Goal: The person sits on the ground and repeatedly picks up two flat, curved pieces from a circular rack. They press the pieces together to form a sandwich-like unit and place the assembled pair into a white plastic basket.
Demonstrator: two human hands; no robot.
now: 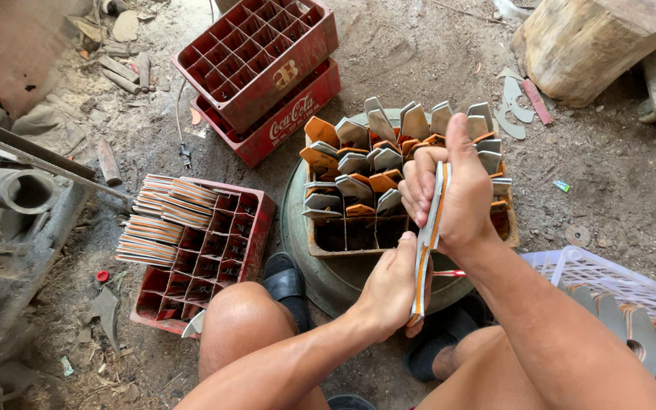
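— what's in the hands?

— a thin stack of flat blades, grey with orange edges [428, 235]. the right hand [449, 193] is wrapped round the top of it, thumb up, and the left hand [389, 288] is closed on the bottom end. both are gripping, neither is loose.

— and where does it sit?

— it's held just over the near edge of the divided crate [328, 243], which sits on a round green basin [305, 266] between the knees.

— how full is that crate?

— mostly, i'd say. upright blades [377, 163] fill the back and middle cells. the front row looks dark and bare, so a few cells are left.

— anything else waiting?

— more blades lie in the white basket [571, 269] at the right. on the left, a red crate [222, 250] has stacks laid across its far part, with the near cells open. two red crates [267, 68] stand stacked behind on the dirt floor, and the top one has nothing in it.
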